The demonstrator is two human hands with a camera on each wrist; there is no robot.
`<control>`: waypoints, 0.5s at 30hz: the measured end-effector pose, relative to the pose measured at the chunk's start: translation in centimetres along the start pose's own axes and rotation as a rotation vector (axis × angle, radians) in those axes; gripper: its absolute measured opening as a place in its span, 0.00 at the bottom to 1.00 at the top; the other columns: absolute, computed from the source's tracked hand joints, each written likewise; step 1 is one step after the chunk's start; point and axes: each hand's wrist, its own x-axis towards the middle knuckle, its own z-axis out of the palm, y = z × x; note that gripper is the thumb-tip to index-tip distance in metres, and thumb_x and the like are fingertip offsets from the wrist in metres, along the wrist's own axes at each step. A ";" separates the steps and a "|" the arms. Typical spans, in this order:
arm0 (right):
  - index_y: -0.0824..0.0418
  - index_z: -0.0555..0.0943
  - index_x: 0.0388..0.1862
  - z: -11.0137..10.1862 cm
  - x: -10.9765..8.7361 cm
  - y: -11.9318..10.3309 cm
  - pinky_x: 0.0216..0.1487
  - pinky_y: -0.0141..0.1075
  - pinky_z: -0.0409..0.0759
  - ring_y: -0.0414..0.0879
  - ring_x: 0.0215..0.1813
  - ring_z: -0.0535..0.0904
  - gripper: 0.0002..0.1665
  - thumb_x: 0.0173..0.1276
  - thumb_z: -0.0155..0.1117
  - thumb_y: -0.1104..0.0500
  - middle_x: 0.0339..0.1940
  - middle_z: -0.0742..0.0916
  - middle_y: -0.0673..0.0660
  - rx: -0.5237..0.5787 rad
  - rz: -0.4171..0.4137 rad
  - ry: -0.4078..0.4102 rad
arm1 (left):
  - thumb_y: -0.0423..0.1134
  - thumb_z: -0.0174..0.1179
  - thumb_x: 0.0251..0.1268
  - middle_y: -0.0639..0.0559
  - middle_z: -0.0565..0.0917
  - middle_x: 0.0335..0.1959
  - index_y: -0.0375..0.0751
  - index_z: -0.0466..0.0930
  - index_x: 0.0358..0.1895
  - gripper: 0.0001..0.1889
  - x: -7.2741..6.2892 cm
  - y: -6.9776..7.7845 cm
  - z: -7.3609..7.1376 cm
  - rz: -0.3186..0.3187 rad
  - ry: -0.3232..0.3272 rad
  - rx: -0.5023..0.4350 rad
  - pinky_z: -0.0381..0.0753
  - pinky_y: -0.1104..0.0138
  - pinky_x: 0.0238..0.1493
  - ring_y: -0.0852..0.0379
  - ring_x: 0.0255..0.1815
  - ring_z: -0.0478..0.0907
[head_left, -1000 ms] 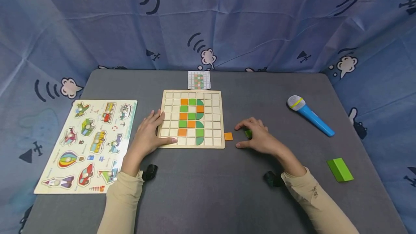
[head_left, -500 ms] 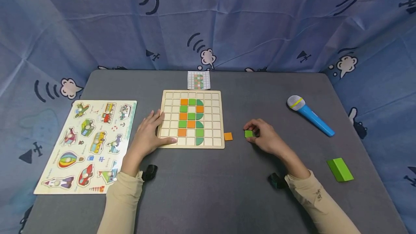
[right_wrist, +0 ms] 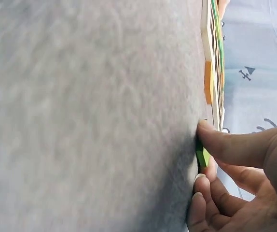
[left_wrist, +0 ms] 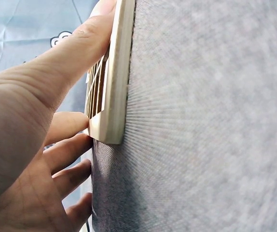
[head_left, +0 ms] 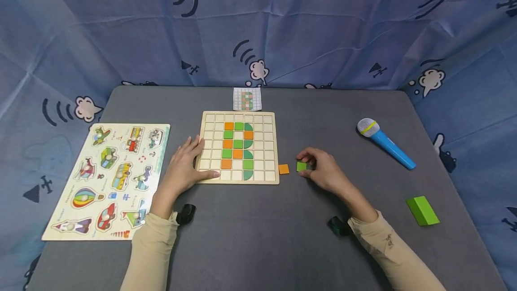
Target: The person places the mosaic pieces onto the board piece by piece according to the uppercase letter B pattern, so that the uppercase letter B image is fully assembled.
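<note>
A wooden grid board (head_left: pixel 266 147) lies mid-table, with green and orange tiles set in its cells. My left hand (head_left: pixel 186 163) rests against its near left corner. In the left wrist view the thumb (left_wrist: pixel 76 53) lies along the top of the board and the other fingers are spread by its side. To the right of the board, my right hand (head_left: pixel 325 169) pinches a green square tile (head_left: pixel 301 166) low over the table, between thumb and fingers. An orange square tile (head_left: pixel 284 169) lies between that hand and the board, touching or almost touching the board's right edge.
Behind the board lies a pattern card (head_left: pixel 247 99). A picture puzzle board (head_left: pixel 97 178) covers the left side, partly under the left forearm. Toward the right are a blue toy microphone (head_left: pixel 387 145) and a green block (head_left: pixel 422 211).
My right hand has closed its fingers on the green tile. It first drew back right with the tile, then moved left toward the orange tile. The left hand keeps its place.
</note>
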 end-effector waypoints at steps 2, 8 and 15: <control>0.65 0.86 0.50 0.2 0.2 -0.2 0.49 0.45 0.80 0.53 0.46 0.81 0.18 0.62 0.79 0.70 0.44 0.88 0.61 0.009 -0.009 0.000 | 0.57 0.80 0.55 0.38 0.53 0.88 0.36 0.56 0.85 0.59 0.0 0.0 0.0 -0.002 -0.001 0.000 0.42 0.38 0.88 0.35 0.90 0.43; 0.64 0.86 0.46 0.6 0.7 -1.1 0.48 0.42 0.80 0.51 0.44 0.80 0.16 0.60 0.81 0.69 0.42 0.88 0.59 0.002 0.000 -0.021 | 0.58 0.80 0.56 0.38 0.52 0.88 0.37 0.56 0.85 0.60 0.1 0.0 0.1 -0.006 -0.006 0.001 0.42 0.38 0.88 0.36 0.90 0.43; 0.63 0.87 0.44 0.9 1.0 -1.7 0.43 0.38 0.79 0.48 0.39 0.79 0.14 0.61 0.80 0.71 0.39 0.86 0.58 0.009 -0.031 -0.042 | 0.58 0.80 0.55 0.38 0.52 0.88 0.36 0.56 0.85 0.60 0.2 0.0 0.1 -0.004 -0.004 0.009 0.43 0.38 0.88 0.36 0.90 0.43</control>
